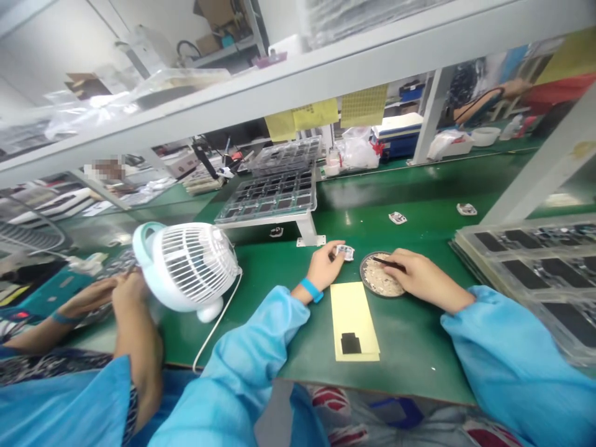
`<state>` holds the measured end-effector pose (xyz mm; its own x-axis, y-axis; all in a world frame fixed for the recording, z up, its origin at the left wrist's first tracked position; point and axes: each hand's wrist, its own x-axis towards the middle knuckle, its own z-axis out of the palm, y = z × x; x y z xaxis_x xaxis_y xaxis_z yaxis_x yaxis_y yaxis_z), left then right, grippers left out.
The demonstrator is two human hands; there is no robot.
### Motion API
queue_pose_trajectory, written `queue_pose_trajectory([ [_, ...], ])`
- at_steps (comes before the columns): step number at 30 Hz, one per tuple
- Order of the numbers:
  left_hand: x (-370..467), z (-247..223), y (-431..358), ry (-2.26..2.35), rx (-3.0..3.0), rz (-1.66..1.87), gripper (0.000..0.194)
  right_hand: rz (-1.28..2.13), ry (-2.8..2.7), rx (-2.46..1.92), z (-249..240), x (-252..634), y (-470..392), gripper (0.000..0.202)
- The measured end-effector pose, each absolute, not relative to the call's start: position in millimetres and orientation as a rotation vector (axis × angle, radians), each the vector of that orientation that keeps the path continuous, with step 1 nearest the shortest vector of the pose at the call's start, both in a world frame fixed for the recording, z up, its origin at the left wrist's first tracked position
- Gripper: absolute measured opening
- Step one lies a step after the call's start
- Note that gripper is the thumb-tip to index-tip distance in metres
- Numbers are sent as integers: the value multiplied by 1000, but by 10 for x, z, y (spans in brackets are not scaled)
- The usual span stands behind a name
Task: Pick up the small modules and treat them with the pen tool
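Between the fingers of my left hand point(325, 267) is a small white plastic part point(345, 252) with darker details on its face. My right hand point(412, 279) is closed around a pair of black tweezers point(387, 263). Their tip points left, over a round dish point(378, 284) full of small pale pieces. Just below my left hand lies a yellow paper sheet point(350, 310) with a black sticker-like piece point(351, 343) near its lower edge. Two more white parts, a nearer one point(397, 218) and a farther one point(466, 210), rest on the green table.
A white fan point(195, 267) stands left of my left arm, its cord running to the table edge. Clear trays point(274, 192) of dark screens sit on a low stand; more trays point(526, 261) are stacked at right. Beyond the fan, a co-worker's hands point(116, 292) are busy. A shelf beam point(261, 93) crosses above.
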<state>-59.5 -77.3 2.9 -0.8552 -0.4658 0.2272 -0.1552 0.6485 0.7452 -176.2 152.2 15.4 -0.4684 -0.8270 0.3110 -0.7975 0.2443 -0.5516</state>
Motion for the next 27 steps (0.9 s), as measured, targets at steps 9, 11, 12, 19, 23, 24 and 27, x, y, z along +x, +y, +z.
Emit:
queue_pose_trajectory([
  [9, -1429, 60, -1078, -2550, 765, -754, 67, -1244, 2444, -1543, 264, -1737, 1498, 19],
  [11, -1406, 55, -1059, -2579, 767, -713, 72, -1315, 2452, -1530, 315, -1737, 1512, 18],
  [12, -1399, 62, -1036, -2589, 760, -693, 75, -1356, 2450, -1535, 340, -1729, 1517, 18],
  [19, -1868, 163, -564, -2761, 426, -640, 61, -1585, 2383, -1526, 390, -1649, 1492, 14],
  [23, -2279, 171, -306, -2793, 402, -728, 66, -1669, 2348, -1456, 342, -1687, 1461, 14],
  [24, -2345, 179, -274, -2784, 410, -757, 66, -1679, 2342, -1426, 339, -1696, 1458, 16],
  [27, -2425, 232, -243, -2747, 412, -897, 54, -1714, 2335, -1369, 372, -1691, 1474, 21],
])
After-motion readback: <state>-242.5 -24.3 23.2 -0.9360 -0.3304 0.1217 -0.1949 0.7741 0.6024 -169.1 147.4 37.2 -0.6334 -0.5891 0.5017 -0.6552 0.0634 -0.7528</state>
